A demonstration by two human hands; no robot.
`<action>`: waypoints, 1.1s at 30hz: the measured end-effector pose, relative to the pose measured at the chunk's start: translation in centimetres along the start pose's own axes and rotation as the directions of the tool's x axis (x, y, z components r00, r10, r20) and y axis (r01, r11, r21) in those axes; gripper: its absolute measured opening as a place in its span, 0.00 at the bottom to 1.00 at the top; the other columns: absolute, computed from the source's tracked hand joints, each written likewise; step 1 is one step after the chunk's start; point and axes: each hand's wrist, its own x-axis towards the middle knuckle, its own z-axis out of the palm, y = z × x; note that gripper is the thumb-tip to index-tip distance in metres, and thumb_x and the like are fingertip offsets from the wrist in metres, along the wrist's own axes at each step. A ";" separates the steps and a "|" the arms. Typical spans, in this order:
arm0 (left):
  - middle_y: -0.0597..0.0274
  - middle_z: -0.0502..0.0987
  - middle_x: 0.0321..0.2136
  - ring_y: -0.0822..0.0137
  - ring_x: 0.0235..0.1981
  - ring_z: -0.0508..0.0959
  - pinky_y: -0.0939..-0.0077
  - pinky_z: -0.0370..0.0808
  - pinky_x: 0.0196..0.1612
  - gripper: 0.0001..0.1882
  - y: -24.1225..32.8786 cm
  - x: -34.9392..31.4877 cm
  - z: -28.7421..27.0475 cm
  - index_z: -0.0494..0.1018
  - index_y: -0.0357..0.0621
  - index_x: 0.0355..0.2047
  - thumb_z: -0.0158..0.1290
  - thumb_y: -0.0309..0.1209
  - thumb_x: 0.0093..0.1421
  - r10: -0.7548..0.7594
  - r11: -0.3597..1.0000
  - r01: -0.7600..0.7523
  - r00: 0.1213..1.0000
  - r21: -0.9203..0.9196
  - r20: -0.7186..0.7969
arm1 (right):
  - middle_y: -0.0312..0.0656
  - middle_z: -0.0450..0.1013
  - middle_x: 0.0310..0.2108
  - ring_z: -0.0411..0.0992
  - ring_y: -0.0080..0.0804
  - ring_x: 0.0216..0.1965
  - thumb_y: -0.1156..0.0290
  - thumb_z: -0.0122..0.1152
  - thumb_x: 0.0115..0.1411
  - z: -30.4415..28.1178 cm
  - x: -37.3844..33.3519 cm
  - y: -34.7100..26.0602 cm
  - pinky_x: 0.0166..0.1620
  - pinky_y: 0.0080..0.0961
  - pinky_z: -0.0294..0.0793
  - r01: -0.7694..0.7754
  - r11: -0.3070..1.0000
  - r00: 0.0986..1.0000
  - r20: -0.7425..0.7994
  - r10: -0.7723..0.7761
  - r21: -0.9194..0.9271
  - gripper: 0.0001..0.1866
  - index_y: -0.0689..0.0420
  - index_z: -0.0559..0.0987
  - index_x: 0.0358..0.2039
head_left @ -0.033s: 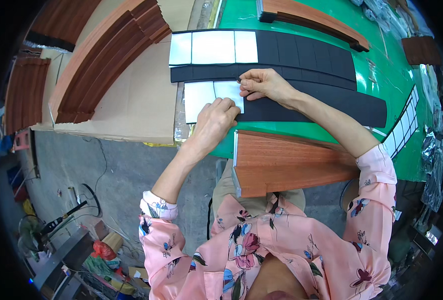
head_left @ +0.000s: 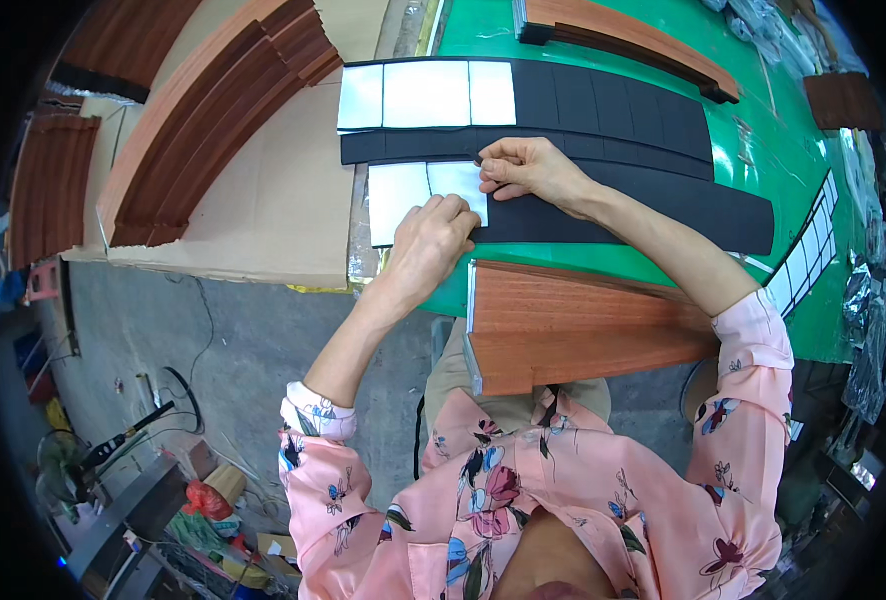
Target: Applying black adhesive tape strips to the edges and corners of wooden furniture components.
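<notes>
Long black foam-like strips lie side by side across a green tabletop. White backing covers the left end of the nearest strip as a two-part patch. At that patch's far right corner, my right hand is closed in a pinch on a small black piece. My left hand rests at the near right corner, fingers curled and pressed together; what lies under its fingertips is hidden. Behind, another black strip carries white panels on its left end, with a narrower black strip between.
A wood-grain moulding lies between me and the strips. Curved brown mouldings stand on cardboard at the left, another moulding at the back. A gridded white sheet and clear plastic bags are at the right.
</notes>
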 end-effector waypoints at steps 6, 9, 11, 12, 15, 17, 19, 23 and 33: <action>0.59 0.72 0.29 0.58 0.34 0.71 0.66 0.69 0.36 0.11 0.2 0.0 0.4 0.72 0.38 0.30 0.57 0.20 0.43 -0.059 0.995 0.064 0.996 -0.075 0.064 | 0.42 0.73 0.37 0.73 0.27 0.40 0.62 0.53 0.61 -0.3 -0.1 0.5 0.41 0.20 0.76 0.014 1.000 1.000 0.000 -0.014 -0.001 0.18 0.63 0.72 0.45; 0.59 0.73 0.28 0.58 0.34 0.71 0.67 0.69 0.36 0.11 0.4 -0.5 0.0 0.72 0.39 0.29 0.57 0.19 0.43 -0.082 0.988 0.080 0.997 -0.134 -0.008 | 0.42 0.73 0.38 0.73 0.28 0.40 0.61 0.52 0.61 -0.3 0.2 0.5 0.41 0.20 0.76 0.005 0.999 0.999 0.033 -0.006 0.044 0.18 0.62 0.73 0.45; 0.60 0.73 0.28 0.61 0.33 0.71 0.69 0.69 0.37 0.10 0.1 -1.0 0.2 0.72 0.38 0.29 0.57 0.19 0.44 -0.086 0.979 0.069 0.993 -0.190 -0.083 | 0.42 0.72 0.38 0.73 0.29 0.41 0.61 0.52 0.62 -0.3 0.5 0.7 0.41 0.20 0.76 0.000 0.998 0.998 0.059 -0.004 0.070 0.18 0.62 0.73 0.44; 0.61 0.73 0.28 0.63 0.32 0.72 0.71 0.68 0.37 0.09 0.1 -1.3 0.0 0.72 0.38 0.29 0.56 0.20 0.45 -0.093 0.968 0.052 0.983 -0.246 -0.156 | 0.42 0.72 0.38 0.73 0.29 0.41 0.61 0.51 0.62 -0.3 0.6 0.7 0.41 0.20 0.76 -0.007 0.995 0.996 0.086 -0.001 0.095 0.17 0.61 0.73 0.44; 0.66 0.74 0.29 0.70 0.32 0.72 0.76 0.68 0.37 0.07 0.7 -1.5 -0.8 0.72 0.38 0.30 0.56 0.20 0.49 -0.363 0.845 0.228 0.909 -0.484 -0.205 | 0.41 0.72 0.39 0.73 0.29 0.41 0.58 0.52 0.61 -0.9 0.3 0.5 0.41 0.21 0.76 -0.064 0.984 0.994 0.093 0.050 0.166 0.18 0.60 0.73 0.43; 0.66 0.74 0.30 0.75 0.34 0.72 0.79 0.67 0.39 0.06 0.9 -1.9 -1.6 0.72 0.39 0.34 0.53 0.22 0.54 -0.614 0.578 0.301 0.773 -0.759 -0.160 | 0.41 0.71 0.40 0.73 0.28 0.41 0.57 0.53 0.60 -0.8 -0.3 -0.5 0.40 0.20 0.76 -0.062 0.986 0.994 0.100 0.047 0.156 0.19 0.59 0.74 0.44; 0.66 0.74 0.34 0.74 0.37 0.72 0.78 0.67 0.42 0.05 2.5 -2.8 -3.3 0.72 0.40 0.36 0.50 0.22 0.58 -0.687 0.393 0.157 0.705 -0.906 -0.176 | 0.39 0.71 0.42 0.72 0.26 0.40 0.54 0.55 0.58 -0.8 -1.6 -2.1 0.39 0.19 0.76 -0.039 0.990 0.993 0.120 0.023 0.136 0.22 0.57 0.74 0.44; 0.63 0.73 0.40 0.73 0.41 0.71 0.78 0.65 0.46 0.06 4.4 -5.4 -5.1 0.72 0.45 0.37 0.49 0.23 0.59 -0.685 0.303 -0.011 0.693 -0.953 -0.225 | 0.40 0.72 0.41 0.72 0.22 0.39 0.60 0.52 0.61 -0.8 -5.6 -6.1 0.41 0.16 0.76 0.070 0.993 0.997 -0.006 -0.071 -0.091 0.20 0.61 0.72 0.48; 0.53 0.58 0.57 0.56 0.60 0.57 0.62 0.56 0.59 0.23 9.4 -9.4 -4.1 0.74 0.46 0.42 0.64 0.33 0.44 -0.277 0.671 -0.076 0.897 -0.737 -0.344 | 0.41 0.74 0.33 0.73 0.27 0.36 0.71 0.57 0.56 5.4 -20.6 -6.1 0.41 0.22 0.71 0.429 0.712 0.784 -0.164 -0.599 -0.556 0.12 0.65 0.76 0.37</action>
